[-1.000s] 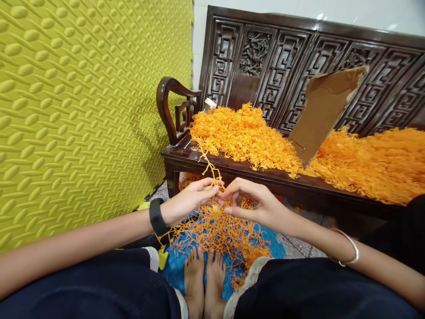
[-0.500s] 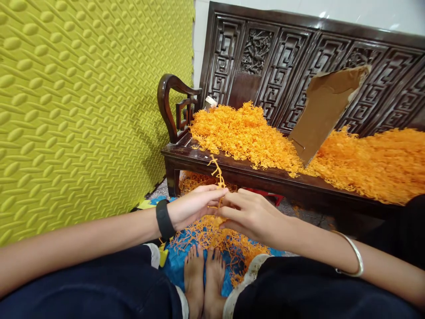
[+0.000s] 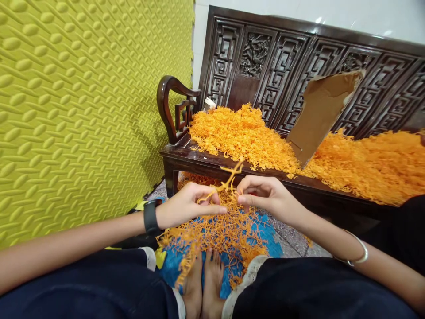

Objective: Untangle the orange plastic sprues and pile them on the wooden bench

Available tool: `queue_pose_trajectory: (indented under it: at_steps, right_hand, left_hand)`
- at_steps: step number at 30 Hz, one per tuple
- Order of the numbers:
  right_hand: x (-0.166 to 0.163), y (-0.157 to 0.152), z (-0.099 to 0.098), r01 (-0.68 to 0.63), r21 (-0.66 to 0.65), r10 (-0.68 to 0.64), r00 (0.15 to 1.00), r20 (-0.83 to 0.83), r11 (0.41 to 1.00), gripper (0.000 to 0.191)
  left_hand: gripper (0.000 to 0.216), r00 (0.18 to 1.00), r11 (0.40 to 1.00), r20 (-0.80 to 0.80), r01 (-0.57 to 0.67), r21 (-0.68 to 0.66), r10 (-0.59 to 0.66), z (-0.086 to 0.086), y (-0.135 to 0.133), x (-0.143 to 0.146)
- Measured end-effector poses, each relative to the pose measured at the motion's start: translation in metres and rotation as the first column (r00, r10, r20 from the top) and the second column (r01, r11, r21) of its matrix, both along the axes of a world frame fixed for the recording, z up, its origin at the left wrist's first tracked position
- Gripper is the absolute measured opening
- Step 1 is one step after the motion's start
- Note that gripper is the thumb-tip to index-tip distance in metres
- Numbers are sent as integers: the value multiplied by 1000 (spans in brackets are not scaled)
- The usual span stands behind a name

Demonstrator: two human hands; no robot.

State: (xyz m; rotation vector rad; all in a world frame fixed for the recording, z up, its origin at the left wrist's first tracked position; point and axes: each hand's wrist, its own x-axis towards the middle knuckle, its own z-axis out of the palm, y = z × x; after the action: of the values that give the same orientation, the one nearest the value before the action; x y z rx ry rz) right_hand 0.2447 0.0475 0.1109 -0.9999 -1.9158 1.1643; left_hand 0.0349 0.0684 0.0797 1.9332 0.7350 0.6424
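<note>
A thin, branching orange plastic strand [image 3: 229,179] is held up between my two hands, over the floor. My left hand [image 3: 189,204] has its fingers curled against the strand's left end, with the thumb stretched toward the right. At the strand's right side, my right hand [image 3: 270,195] pinches it between thumb and fingertips. Below my left hand, a blurred orange clump [image 3: 187,263] appears in the air in front of my feet. Many loose orange strands [image 3: 219,235] lie tangled on a blue sheet [image 3: 274,241] beneath my hands.
Ahead stands a dark carved wooden bench [image 3: 199,157] with heaped orange pieces [image 3: 232,130] on its seat. A cardboard sheet [image 3: 322,115] leans upright between two heaps. Yellow textured foam matting [image 3: 83,110] covers the left side. Dark clothing [image 3: 405,226] shows at the right edge.
My hands have moved apart, and the strand now spans between them, tilted to the right. A blurred orange clump has appeared below my left hand.
</note>
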Motion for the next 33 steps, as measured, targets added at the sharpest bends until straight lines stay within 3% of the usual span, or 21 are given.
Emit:
queue_pose_trajectory:
  at_steps: [5, 16, 24, 27, 29, 33]
  right_hand:
    - [7, 6, -8, -113, -14, 114, 993, 39, 993, 15]
    - [17, 6, -20, -319, -128, 330, 940, 83, 939, 20]
    - [15, 4, -19, -411, -108, 425, 883, 199, 905, 21]
    - [24, 5, -20, -441, -163, 467, 862, 197, 883, 19]
    - [40, 6, -21, -423, -192, 452, 879, 150, 886, 19]
    - [70, 8, -23, -200, -124, 199, 980, -19, 972, 16]
  left_hand:
    - [27, 993, 983, -96, 87, 159, -73, 3, 2, -8]
    - [26, 958, 951, -153, 266, 158, -243, 2, -3, -8]
    - [27, 933, 918, -214, 333, 214, -289, 2, -11, -6]
    - [28, 921, 904, -243, 360, 230, -304, 0, -9, -12]
    - [31, 937, 910, -245, 311, 274, -247, -1, -3, -23]
    - [33, 982, 938, -189, 54, 344, 12, -1, 10, -50]
